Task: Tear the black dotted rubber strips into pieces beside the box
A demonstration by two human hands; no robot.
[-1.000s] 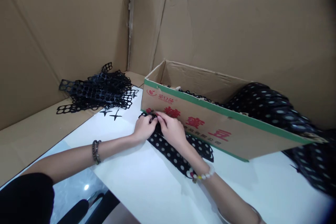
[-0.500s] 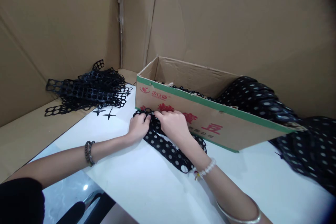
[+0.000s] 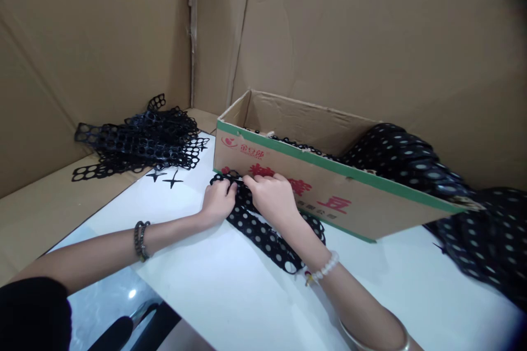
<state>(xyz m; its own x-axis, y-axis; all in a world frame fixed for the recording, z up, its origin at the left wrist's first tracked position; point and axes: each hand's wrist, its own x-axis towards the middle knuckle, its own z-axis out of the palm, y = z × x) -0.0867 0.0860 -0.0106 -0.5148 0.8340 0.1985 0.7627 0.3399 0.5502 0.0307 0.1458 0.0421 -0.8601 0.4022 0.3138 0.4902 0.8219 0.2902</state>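
A black strip with rows of pale dots lies folded on the white table, running diagonally beneath my hands. My left hand is closed on its far left end, fingers curled over the edge. Close beside it, my right hand is closed over the same end, its fingertips bent down. A thin pale sliver shows at the right fingertips; I cannot make out whether it is a held tool. At the strip's near end one hole shows the white table through it. The undersides of my fingers are hidden.
A cardboard box with green edges stands just behind my hands, dotted black sheets spilling over its right side. Holed black strips are heaped at the left, with small black star-shaped pieces nearby. Cardboard walls enclose the table.
The view has shifted very slightly. Both hands stay closed at the strip's far end, with hardly any visible movement of the fingers.
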